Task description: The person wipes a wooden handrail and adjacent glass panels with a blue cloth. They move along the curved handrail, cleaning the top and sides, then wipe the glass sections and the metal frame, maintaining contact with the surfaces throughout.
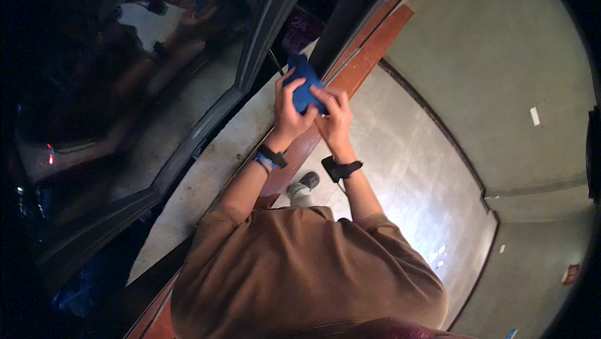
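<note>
Both hands grip a bunched blue cloth in front of me, over the reddish-brown sill. My left hand has its fingers curled over the near left side of the cloth. From the right, my right hand pinches it with bent fingers, close beside the left. The far end of the cloth sticks out past the fingertips toward a dark window post. Part of the cloth is hidden under the fingers. A glass window pane in a dark frame stands to the left and mirrors my arms.
A reddish-brown sill with a metal track runs diagonally beneath my hands. Outside it lies a pale, rough ledge. Grey floor and a greenish-grey wall are on the right. My shoe rests near the sill.
</note>
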